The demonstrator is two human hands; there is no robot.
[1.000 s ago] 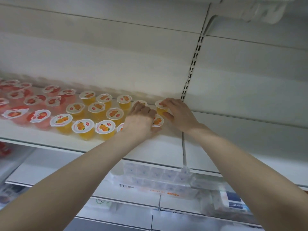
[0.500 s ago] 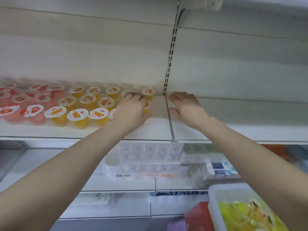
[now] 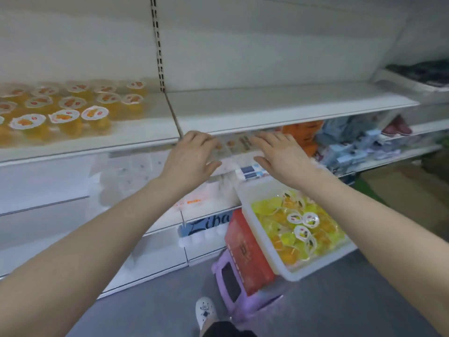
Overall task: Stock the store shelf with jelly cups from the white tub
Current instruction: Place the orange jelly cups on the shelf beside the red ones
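Rows of orange jelly cups [image 3: 70,110] with white printed lids stand on the left part of the white store shelf [image 3: 279,103]. The white tub [image 3: 262,242] sits lower right, full of yellow and orange jelly cups [image 3: 298,229]. My left hand [image 3: 192,156] and my right hand [image 3: 279,152] hover side by side in front of the shelf's front edge, above the tub, fingers relaxed and spread. Neither hand holds anything.
The tub rests on a red box [image 3: 247,256] atop a purple stool [image 3: 233,288]. Lower shelves hold white packs [image 3: 136,171] and blue-and-white packages [image 3: 345,154]. A cardboard box [image 3: 408,188] stands at right. My shoe [image 3: 205,310] is on the grey floor.
Both hands have left the cups on the shelf and drawn back and down toward the tub. My view has swung right and down, bringing the tub fully into sight.
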